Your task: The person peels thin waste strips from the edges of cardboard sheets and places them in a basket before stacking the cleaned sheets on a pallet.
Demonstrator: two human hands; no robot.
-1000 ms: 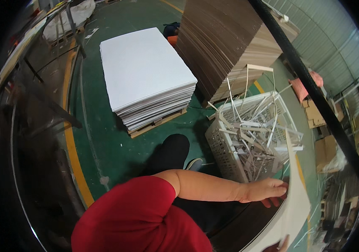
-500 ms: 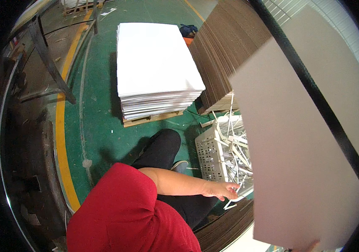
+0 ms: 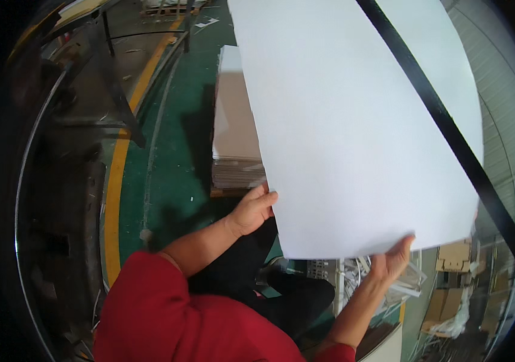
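A large white sheet of board or paper (image 3: 342,133) is held up before me, filling the upper middle and right. My left hand (image 3: 256,206) is closed on its left edge, thumb on the near face. My right hand (image 3: 393,259) grips the bottom edge near its right part, with the thumb on the white face. Behind the sheet, part of a stack of large sheets (image 3: 230,114) shows on a pallet. Below the sheet's bottom edge, a white plastic basket (image 3: 339,283) of offcut strips is partly visible behind my right arm and hand.
A metal frame table (image 3: 131,120) stands at the left beside a yellow floor line (image 3: 114,217) on green flooring. A dark strap or bar (image 3: 444,127) crosses the upper right of the view. Flattened cardboard (image 3: 444,308) and plastic wrap lie at the lower right.
The sheet has swung up and leftward, now hiding much of the stack and basket, its white face showing. My left hand has risen from near the basket and taken hold of its edge.
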